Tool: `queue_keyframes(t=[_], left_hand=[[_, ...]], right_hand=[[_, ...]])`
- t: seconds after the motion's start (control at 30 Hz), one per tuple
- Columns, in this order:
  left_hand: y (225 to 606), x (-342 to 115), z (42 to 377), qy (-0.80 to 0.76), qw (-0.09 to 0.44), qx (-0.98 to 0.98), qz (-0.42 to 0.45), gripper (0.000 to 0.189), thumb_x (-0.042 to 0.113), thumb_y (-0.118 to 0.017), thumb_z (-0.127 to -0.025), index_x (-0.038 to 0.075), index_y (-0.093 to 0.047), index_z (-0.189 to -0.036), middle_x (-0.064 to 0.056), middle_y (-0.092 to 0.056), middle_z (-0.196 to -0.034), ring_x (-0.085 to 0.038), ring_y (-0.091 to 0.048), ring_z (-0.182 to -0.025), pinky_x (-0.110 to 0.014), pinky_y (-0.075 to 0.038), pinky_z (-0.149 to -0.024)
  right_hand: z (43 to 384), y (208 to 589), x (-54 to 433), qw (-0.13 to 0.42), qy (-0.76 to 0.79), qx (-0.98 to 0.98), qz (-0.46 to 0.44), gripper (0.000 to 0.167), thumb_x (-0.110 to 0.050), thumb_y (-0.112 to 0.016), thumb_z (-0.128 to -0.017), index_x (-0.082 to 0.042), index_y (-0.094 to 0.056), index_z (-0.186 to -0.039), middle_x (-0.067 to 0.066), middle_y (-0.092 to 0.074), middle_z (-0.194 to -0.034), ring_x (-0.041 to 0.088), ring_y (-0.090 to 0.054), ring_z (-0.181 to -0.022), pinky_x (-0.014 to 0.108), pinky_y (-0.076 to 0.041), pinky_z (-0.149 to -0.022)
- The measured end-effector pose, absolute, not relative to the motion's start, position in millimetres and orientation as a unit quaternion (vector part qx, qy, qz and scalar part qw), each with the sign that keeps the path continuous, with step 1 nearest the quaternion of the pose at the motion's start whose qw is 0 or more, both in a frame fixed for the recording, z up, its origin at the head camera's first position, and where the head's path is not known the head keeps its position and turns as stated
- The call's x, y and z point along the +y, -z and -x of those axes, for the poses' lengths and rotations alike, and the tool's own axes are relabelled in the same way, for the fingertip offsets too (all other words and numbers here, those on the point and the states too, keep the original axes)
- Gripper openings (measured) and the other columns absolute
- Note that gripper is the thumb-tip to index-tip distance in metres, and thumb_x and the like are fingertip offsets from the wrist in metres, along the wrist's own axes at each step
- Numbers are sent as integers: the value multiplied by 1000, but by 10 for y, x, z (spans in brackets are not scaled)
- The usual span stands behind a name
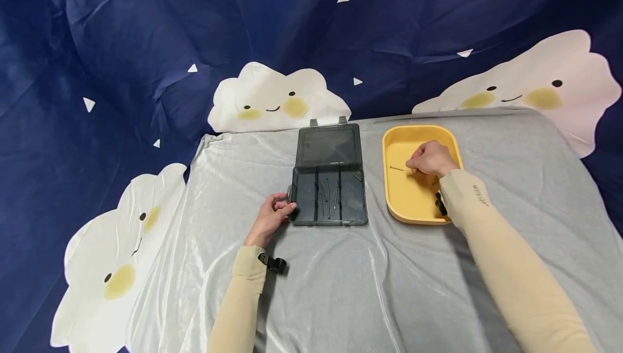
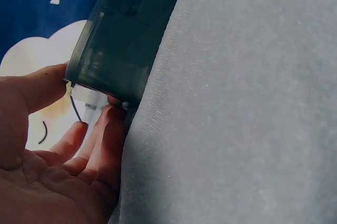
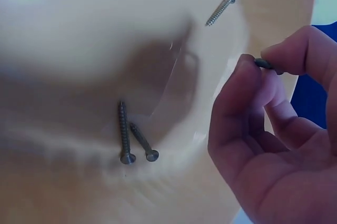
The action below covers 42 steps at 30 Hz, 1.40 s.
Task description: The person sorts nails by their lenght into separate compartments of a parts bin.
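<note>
A dark translucent storage box (image 1: pixel 304 201) lies with its lid (image 1: pixel 329 146) folded back, away from me. Several long screws (image 1: pixel 328 199) are in its middle compartment, and a small one (image 1: pixel 357 177) is at the back of the right compartment. My left hand (image 1: pixel 271 217) holds the box's left side, thumb at the near corner and fingers along the wall. Over the yellow tray (image 1: pixel 386 180), my right hand (image 1: pixel 432 158) pinches a screw (image 3: pixel 263 64) between thumb and forefinger, mostly hidden by the fingertips. In the right wrist view, two screws (image 3: pixel 125 132) lie together and another screw (image 3: pixel 220 10) lies apart.
A grey cloth (image 1: pixel 331 282) covers the table under the box and tray. Behind the table hangs a dark blue curtain (image 1: pixel 302 23) printed with clouds and white triangles. Two latches (image 1: pixel 343 120) stick out from the lid's far edge.
</note>
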<state>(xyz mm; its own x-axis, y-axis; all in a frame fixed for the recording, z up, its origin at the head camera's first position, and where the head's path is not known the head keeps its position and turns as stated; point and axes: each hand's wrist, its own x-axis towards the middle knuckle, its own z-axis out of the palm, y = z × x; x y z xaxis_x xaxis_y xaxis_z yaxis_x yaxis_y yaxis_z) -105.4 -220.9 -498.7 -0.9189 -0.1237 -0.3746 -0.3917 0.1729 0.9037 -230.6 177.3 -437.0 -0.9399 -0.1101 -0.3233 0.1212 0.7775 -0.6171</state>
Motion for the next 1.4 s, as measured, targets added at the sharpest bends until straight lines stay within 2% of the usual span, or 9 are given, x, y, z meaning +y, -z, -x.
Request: queue_keyframes(t=[0.3, 0.6, 0.8, 1.1, 1.27, 1.4], left_hand=[[4930, -2205, 1040, -624, 109, 756, 167, 49, 14, -69, -89, 3, -46, -132, -4, -66, -98, -10, -58, -79, -25, -47, -68], [4999, -2215, 1049, -626, 104, 754, 172, 48, 14, -69, -89, 5, -47, -131, -3, -66, -98, -9, -58, -78, -25, -47, -68], [5006, -2213, 1046, -628, 100, 752, 171, 47, 12, -68, -89, 3, -46, -130, -3, -66, -96, -9, -58, -77, -24, -47, -66], [5000, -2206, 1055, -635, 107, 746, 172, 53, 12, -69, -90, 2, -43, -135, -1, -65, -96, -7, -55, -75, -24, -45, -65], [4988, -2205, 1054, -633, 111, 747, 170, 56, 15, -68, -90, 1, -41, -137, -3, -65, -100, -7, -55, -78, -25, -45, -66], [5000, -2200, 1065, -628, 107, 750, 175, 52, 14, -69, -90, 3, -44, -134, -2, -65, -97, -8, -55, -76, -24, -46, -66]], right_hand=[[2279, 4322, 1782, 175, 351, 920, -18, 28, -25, -66, -83, 0, -62, -95, 8, -66, -73, 16, -53, -60, 28, -44, -54], [2269, 4220, 1754, 149, 390, 908, -21, 28, -23, -67, -83, 0, -59, -97, 9, -68, -71, 13, -55, -60, 28, -43, -54], [2239, 4132, 1714, 128, 392, 911, -9, 28, -23, -67, -82, -1, -60, -96, 8, -69, -70, 12, -56, -59, 27, -42, -54], [2192, 4030, 1650, 92, 415, 905, -7, 24, -22, -68, -81, -3, -63, -94, -5, -63, -65, 10, -56, -59, 26, -43, -54], [2160, 3971, 1613, 66, 425, 903, 1, 24, -20, -68, -80, -3, -63, -96, -4, -63, -71, 9, -56, -62, 25, -44, -56], [2134, 3918, 1579, 53, 436, 898, 5, 24, -21, -68, -80, -4, -64, -97, -3, -64, -79, 8, -56, -66, 23, -45, -59]])
